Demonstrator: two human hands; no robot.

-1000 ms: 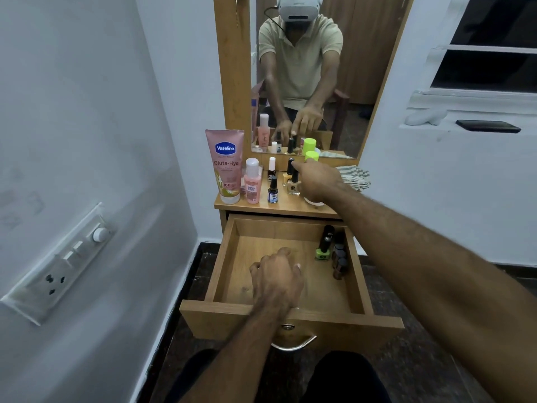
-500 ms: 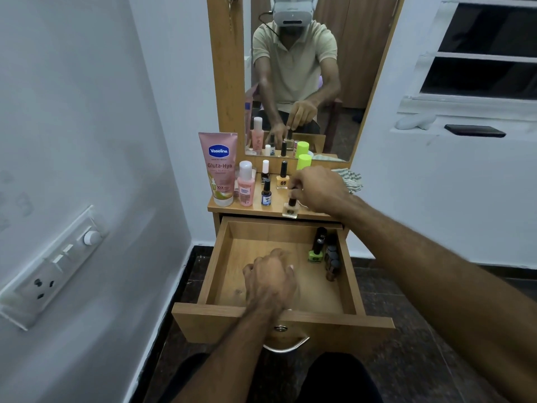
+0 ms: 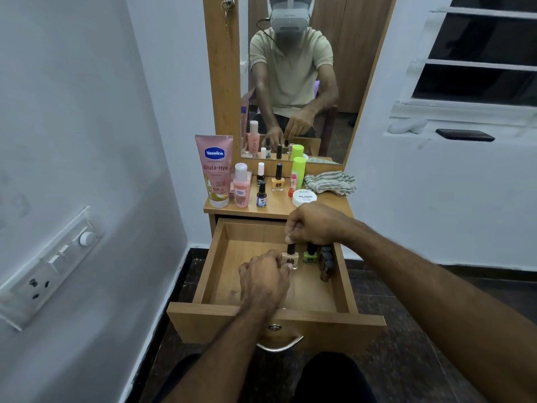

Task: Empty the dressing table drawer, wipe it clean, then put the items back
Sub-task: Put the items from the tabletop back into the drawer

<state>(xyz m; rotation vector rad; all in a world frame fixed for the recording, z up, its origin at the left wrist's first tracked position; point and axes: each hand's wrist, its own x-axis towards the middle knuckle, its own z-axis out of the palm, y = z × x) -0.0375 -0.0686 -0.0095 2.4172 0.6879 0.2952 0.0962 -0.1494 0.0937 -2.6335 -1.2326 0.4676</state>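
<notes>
Pinching beige polish bottle [image 3: 290,258] (right fingers [image 3: 291,237])

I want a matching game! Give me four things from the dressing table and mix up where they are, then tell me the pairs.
Things:
1. Vaseline tube
2. beige nail polish bottle
3. striped cloth
4. green nail polish bottle

Places:
A. standing inside the drawer, near its right wall
B. far left of the tabletop
C. held by its cap in the right hand over the drawer, the left hand at its base
D. lying at the right end of the tabletop

Pairs: 1-B, 2-C, 3-D, 4-A
</notes>
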